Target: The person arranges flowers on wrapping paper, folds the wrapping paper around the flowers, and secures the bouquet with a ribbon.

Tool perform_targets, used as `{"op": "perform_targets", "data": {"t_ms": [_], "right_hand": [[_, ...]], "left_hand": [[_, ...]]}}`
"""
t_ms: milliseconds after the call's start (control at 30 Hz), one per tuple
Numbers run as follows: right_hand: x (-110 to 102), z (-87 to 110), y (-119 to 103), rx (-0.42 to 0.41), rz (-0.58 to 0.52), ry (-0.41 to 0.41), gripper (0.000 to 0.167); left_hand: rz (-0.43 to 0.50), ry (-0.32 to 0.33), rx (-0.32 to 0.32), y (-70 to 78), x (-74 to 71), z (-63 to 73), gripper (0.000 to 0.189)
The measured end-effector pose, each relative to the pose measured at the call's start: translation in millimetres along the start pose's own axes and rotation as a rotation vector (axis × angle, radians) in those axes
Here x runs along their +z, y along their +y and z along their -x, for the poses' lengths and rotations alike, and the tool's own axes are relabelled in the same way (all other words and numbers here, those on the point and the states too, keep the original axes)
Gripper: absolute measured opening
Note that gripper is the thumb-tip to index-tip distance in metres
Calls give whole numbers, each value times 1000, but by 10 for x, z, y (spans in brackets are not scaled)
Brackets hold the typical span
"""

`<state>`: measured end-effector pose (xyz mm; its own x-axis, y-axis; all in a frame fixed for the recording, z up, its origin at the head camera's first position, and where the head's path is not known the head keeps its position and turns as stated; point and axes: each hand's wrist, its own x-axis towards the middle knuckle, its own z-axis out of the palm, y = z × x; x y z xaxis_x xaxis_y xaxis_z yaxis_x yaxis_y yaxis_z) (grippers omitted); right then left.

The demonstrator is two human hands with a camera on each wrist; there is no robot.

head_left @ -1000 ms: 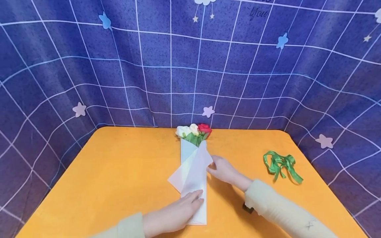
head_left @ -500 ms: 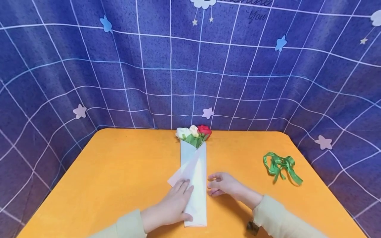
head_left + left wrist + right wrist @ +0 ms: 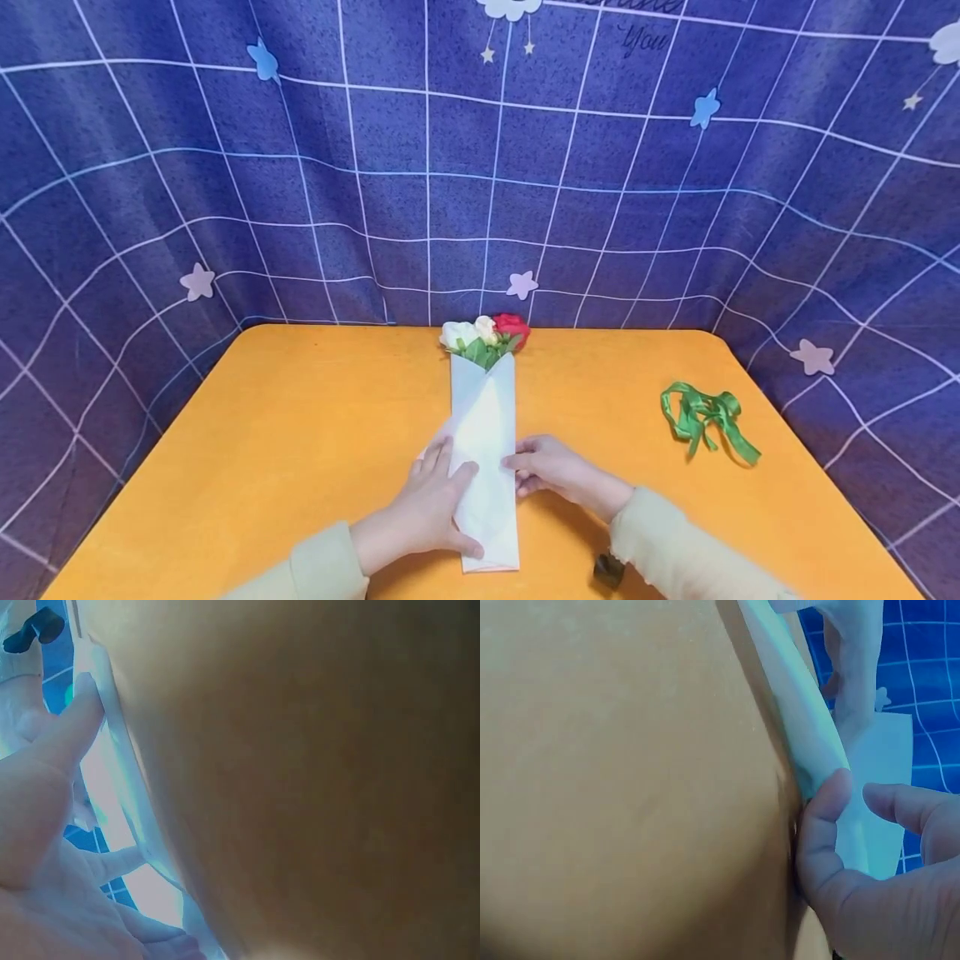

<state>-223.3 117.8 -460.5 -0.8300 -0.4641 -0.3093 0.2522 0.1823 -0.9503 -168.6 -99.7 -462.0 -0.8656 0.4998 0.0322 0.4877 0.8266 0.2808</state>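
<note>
The paper (image 3: pixel 483 425) lies lengthwise on the desk (image 3: pixel 315 408), with flowers (image 3: pixel 486 332) (white, cream and red, above green leaves) showing at its far end. Left of the paper, the left hand (image 3: pixel 429 507) rests spread on its edge, gripping nothing. The right hand (image 3: pixel 551 468), fingers bent and partly apart, touches the paper's right edge; whether it pinches, I cannot tell. The ribbon (image 3: pixel 703 414) lies well right of the paper.

From low beside the left hand (image 3: pixel 37 832), I see its thumb against the pale paper (image 3: pixel 139 802), whose edge slants down, glaring white further in. Behind the thumb are the right hand (image 3: pixel 21 709), a light sleeve (image 3: pixel 16 666) and a black object (image 3: pixel 34 630). Blue grid-lined cloth (image 3: pixel 56 656) shows between; the brownish tabletop (image 3: pixel 315 765) fills the right.
</note>
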Motion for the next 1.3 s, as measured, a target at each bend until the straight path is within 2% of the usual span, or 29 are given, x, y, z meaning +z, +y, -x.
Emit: {"op": "perform_targets", "data": {"t_ms": [100,200,533,633,733,833,933,1300], "right_hand": [[57,-10,-24,-6,79,18,28],[103,-13,-45,-19,105,24,38],[175,-14,-19,-49,-55,-27,58],[185,-15,18,-59,-88,-34,61],[201,-13,61,-73,-103,-20,60],[223,-22,99,-81,-127,-8,61],[246,-29,125,-87,-150,-1,62],[385,-28,71,-95,-209,-27,71]], "left_hand": [[-18,11,-4,-25,-2,-7,102],[-21,-1,-13,-46,-15,-13,104],[37,-73,-44,-113,-51,-66,101],[50,-54,-48,-148,-58,-106,90],[40,-5,-56,-193,-63,-145,80],[29,32,-76,-246,-68,-176,80],[33,39,-96,-283,-81,-187,85],[54,93,-142,-250,-219,-29,86]]}}
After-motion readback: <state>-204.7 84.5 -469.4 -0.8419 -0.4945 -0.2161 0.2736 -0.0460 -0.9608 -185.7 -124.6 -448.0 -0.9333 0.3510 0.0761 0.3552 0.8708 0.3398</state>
